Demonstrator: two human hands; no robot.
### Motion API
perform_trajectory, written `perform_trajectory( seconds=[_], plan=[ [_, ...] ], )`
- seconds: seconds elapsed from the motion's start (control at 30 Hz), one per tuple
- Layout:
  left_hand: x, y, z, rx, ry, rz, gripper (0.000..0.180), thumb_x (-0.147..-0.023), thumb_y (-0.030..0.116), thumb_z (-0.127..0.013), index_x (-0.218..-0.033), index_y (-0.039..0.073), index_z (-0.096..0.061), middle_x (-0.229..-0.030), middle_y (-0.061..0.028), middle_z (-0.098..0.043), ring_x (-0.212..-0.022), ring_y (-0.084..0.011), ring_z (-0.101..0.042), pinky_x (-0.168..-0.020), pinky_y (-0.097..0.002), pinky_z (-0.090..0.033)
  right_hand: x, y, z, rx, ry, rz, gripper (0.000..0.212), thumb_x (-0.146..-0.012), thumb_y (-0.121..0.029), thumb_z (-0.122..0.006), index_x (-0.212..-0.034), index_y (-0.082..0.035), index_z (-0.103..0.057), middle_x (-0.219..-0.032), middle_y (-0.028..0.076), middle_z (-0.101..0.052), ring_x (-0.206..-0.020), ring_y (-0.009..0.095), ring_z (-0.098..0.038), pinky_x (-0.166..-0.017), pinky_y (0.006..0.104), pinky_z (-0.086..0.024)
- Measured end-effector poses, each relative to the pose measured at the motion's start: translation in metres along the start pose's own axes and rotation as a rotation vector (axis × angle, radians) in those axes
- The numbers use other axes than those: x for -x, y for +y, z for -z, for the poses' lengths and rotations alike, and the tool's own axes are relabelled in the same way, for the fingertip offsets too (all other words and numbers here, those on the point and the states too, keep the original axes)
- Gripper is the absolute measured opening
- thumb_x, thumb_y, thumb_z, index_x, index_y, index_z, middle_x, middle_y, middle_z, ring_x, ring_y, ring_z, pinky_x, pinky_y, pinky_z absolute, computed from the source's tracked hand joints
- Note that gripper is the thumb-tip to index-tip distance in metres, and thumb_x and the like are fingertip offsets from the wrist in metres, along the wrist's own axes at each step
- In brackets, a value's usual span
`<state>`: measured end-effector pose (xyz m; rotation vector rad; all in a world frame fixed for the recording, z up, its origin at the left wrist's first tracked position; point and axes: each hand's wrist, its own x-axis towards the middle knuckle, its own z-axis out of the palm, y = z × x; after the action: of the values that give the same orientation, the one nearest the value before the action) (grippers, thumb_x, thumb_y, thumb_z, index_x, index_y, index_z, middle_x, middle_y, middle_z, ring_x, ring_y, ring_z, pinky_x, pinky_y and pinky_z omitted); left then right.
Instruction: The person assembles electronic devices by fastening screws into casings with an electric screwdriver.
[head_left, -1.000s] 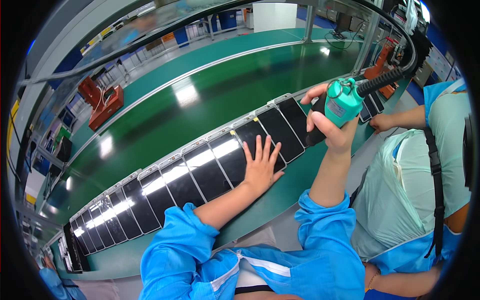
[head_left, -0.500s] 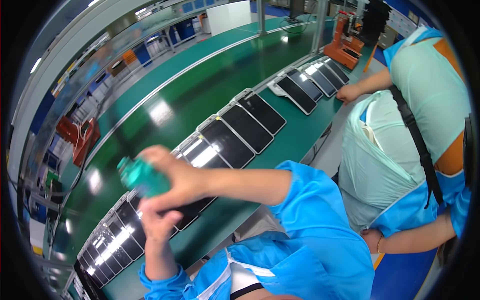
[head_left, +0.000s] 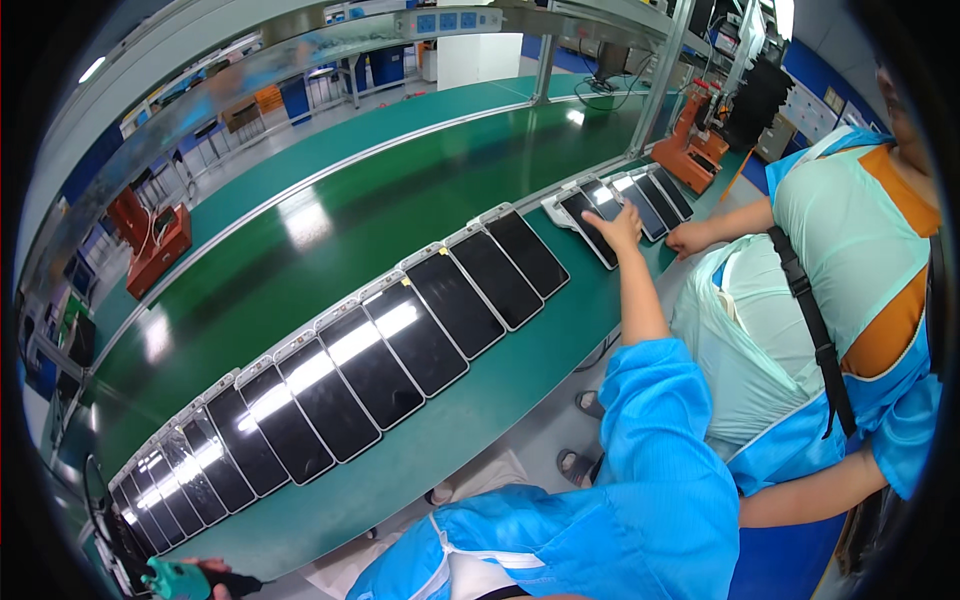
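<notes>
My right hand is stretched out to the far right, fingers apart, over a dark-screened panel with a pale frame; whether it touches the panel cannot be made out. My left hand is mostly cut off at the lower left edge. It is closed on a teal and black handheld tool. A long row of similar flat panels lies along the green bench, overlapping edge to edge. Two panels near the middle bear small yellow tabs.
A green bench runs diagonally, with a glossy green conveyor belt behind it. Orange-red machines stand at the far right and left. A co-worker in a pale green apron stands at right, one hand by the far panels.
My right hand has left the teal tool and reached right to the far panels. My left hand has moved down and left with the tool. The view has shifted slightly.
</notes>
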<state>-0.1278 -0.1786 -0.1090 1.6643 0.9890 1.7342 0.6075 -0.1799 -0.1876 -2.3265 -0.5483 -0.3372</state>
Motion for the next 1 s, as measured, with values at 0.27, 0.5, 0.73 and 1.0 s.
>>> perform_trajectory(
  seconds=[0.27,0.5,0.73,1.0],
  plan=[
    [0.004,0.009,0.030,-0.006,0.097,-0.121,0.055,-0.064,0.022,-0.070,-0.094,-0.014,-0.041,-0.071,-0.0233,-0.053,-0.059,-0.0294,-0.054,-0.054,-0.0389,-0.046,0.018,-0.001,0.003,0.390,-0.258,0.068,0.096,-0.041,-0.058,-0.070,-0.110,0.002,-0.038,-0.111,0.021,-0.039,-0.105,0.034,-0.038,-0.087,0.0388,-0.033],
    [0.044,-0.003,0.120,-0.003,0.248,0.117,0.044,-0.067,0.016,-0.062,-0.101,-0.008,-0.049,-0.078,-0.0136,-0.057,-0.070,-0.0189,-0.054,-0.068,-0.0313,-0.044,0.021,-0.018,0.006,0.576,-0.417,0.222,0.077,-0.044,-0.067,-0.059,-0.073,0.004,-0.061,-0.083,0.022,-0.058,-0.083,0.034,-0.056,-0.071,0.0434,-0.042],
    [0.017,0.023,0.104,-0.131,0.295,0.056,0.056,-0.060,0.030,-0.072,-0.093,-0.008,-0.048,-0.069,-0.0118,-0.056,-0.064,-0.0185,-0.055,-0.060,-0.0270,-0.045,0.003,0.048,-0.021,-0.021,-0.496,0.106,0.065,-0.055,-0.044,-0.068,-0.094,0.006,-0.056,-0.089,0.015,-0.058,-0.083,0.019,-0.053,-0.077,0.0302,-0.038],
    [0.006,0.017,0.164,-0.083,0.325,-0.040,0.051,-0.063,0.027,-0.070,-0.093,-0.007,-0.047,-0.068,-0.0133,-0.056,-0.064,-0.0201,-0.055,-0.060,-0.0293,-0.046,0.091,-0.033,0.032,-0.283,-0.390,0.080,0.052,-0.064,-0.031,-0.069,-0.091,0.011,-0.053,-0.077,0.008,-0.054,-0.070,0.013,-0.049,-0.066,0.0240,-0.039]
  ],
)
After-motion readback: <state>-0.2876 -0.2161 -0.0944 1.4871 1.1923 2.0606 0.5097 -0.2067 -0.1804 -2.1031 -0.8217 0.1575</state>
